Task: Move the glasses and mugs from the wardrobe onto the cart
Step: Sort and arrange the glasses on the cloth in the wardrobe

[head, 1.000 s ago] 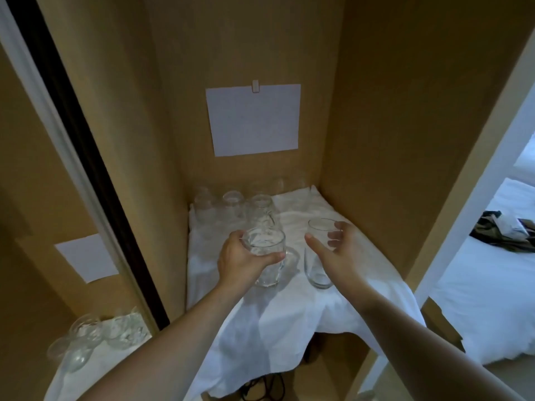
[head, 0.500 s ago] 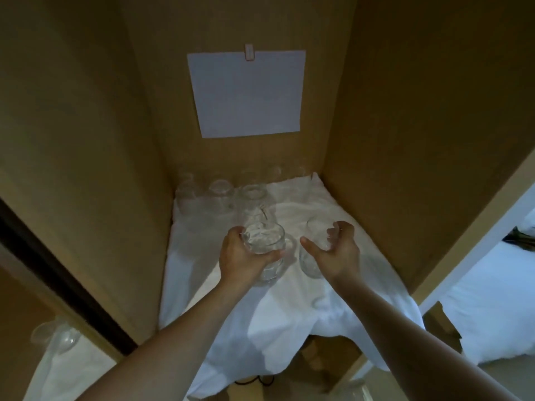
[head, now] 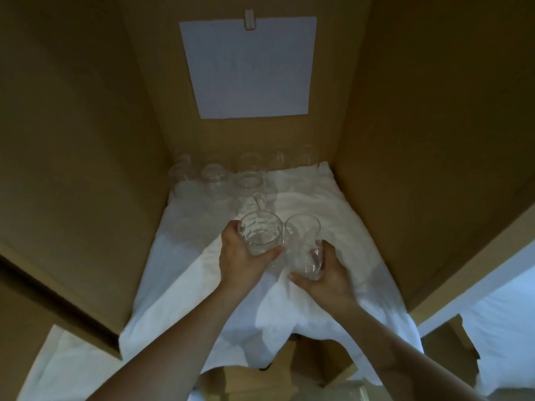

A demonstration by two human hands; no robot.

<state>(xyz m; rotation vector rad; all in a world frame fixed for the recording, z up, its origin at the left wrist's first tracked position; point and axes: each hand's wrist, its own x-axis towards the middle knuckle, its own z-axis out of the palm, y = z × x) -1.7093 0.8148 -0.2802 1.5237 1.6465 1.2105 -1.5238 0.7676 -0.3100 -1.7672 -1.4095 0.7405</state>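
My left hand (head: 241, 260) grips a clear glass mug (head: 260, 234) with a patterned wall, held over the white cloth (head: 333, 215) on the wardrobe shelf. Beside it, my right hand (head: 327, 274) holds a plain clear drinking glass (head: 304, 247), tilted, fingers curled round its lower part. The two vessels are almost touching. Several more clear glasses (head: 214, 176) stand in a row at the back of the shelf, with another mug (head: 249, 183) just in front of them.
The brown wardrobe walls (head: 419, 140) close in on both sides. A white sheet of paper (head: 249, 65) is clipped to the back panel. The cloth hangs over the shelf's front edge. A second white-covered surface (head: 66, 369) lies lower left; a bed (head: 509, 328) at right.
My right hand has closed round the plain glass and lifted it, tilting it toward the mug. The view has moved closer into the wardrobe. My left hand keeps its grip on the mug.
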